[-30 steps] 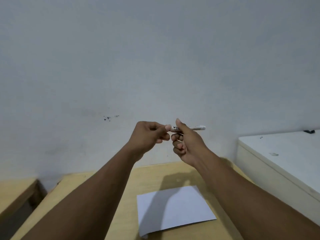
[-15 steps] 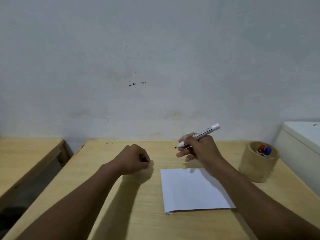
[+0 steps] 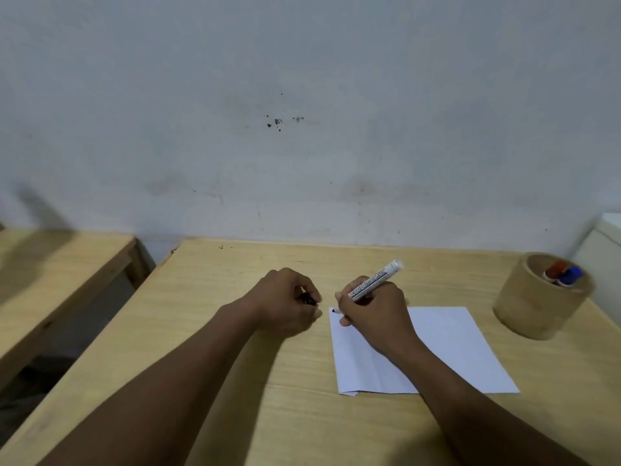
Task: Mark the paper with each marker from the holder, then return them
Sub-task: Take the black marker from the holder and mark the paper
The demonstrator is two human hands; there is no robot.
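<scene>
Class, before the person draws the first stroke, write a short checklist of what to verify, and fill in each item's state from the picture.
1. Cap off, tip exposed on the white board marker: ok.
2. Right hand has a firm writing grip on the marker: ok.
3. Tip over the white sheet of paper, at its far left corner: ok; touching, cannot tell.
4. Small black cap kept in the left hand: ok.
5. Paper lying flat on the wooden table: ok, near edge slightly folded.
6. Round wooden holder upright, clear of the paper: ok.
</scene>
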